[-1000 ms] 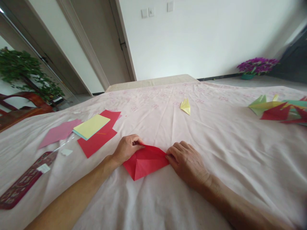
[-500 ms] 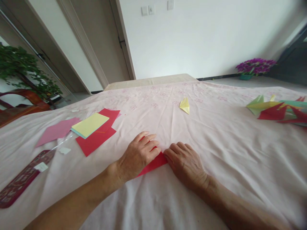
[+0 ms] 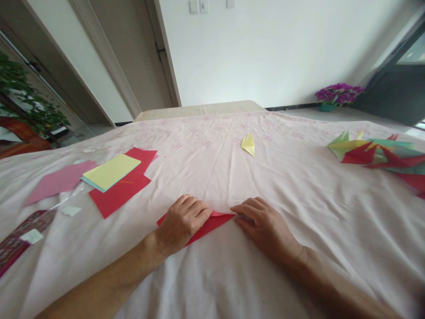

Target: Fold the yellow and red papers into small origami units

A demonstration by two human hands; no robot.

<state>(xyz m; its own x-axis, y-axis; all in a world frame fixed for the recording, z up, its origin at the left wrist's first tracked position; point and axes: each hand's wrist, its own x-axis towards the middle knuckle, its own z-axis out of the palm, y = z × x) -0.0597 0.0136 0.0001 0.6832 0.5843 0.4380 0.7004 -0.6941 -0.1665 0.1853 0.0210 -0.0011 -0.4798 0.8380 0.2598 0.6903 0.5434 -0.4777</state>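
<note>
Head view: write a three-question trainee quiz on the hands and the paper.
1. True or false: the left hand rests on the folded red paper.
2. Which sheet lies on top of the stack at the left? A. yellow sheet B. green sheet C. white sheet
3. Fill in: the right hand has its fingertips at the red paper's ___ tip.

Key: 1 true; 2 A; 3 right.
</note>
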